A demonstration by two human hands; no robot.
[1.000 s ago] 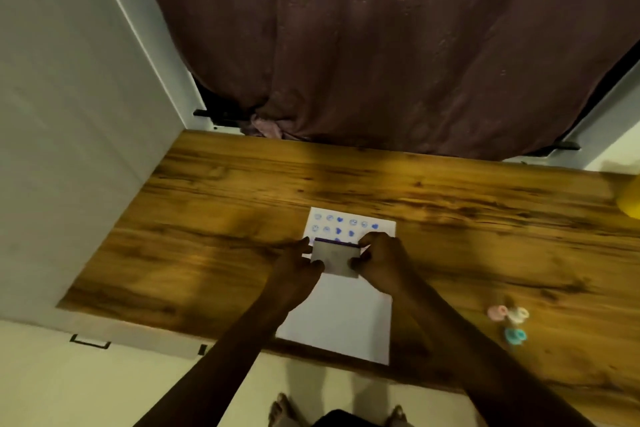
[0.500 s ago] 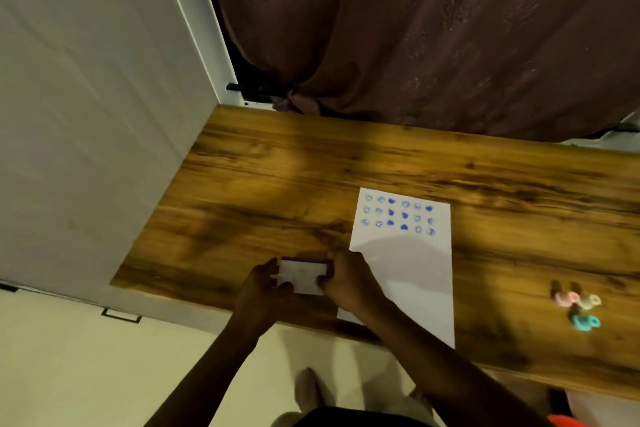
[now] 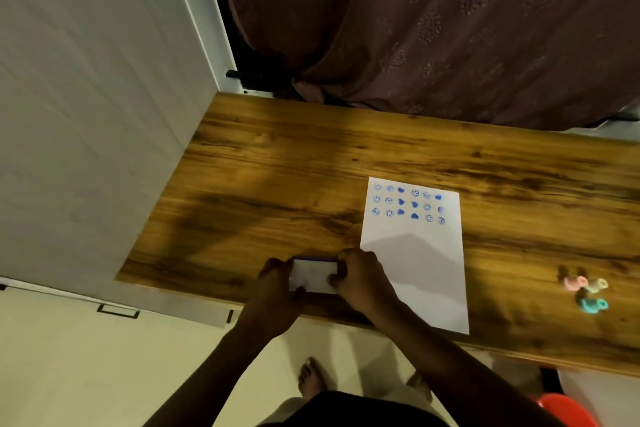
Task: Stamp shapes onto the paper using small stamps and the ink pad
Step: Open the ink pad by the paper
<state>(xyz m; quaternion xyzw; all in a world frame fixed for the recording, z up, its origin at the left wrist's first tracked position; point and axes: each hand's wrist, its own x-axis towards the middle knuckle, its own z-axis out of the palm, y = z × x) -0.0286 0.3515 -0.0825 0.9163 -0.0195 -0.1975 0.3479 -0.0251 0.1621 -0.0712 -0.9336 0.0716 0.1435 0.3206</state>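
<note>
At the table's (image 3: 277,156) near edge, the left hand (image 3: 277,291) and right hand (image 3: 360,279) grip the flat rectangular ink pad (image 3: 313,276) by its short ends. Just right lies smooth white paper (image 3: 415,253), stamped blue across its far end. Three small plastic stamps (image 3: 585,289) cluster well right.

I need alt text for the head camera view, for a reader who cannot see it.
Both hands, left hand and right hand, hold a small white ink pad case at the wooden table's near edge. Right of them lies paper with blue stamps, then three small stamps.
</note>
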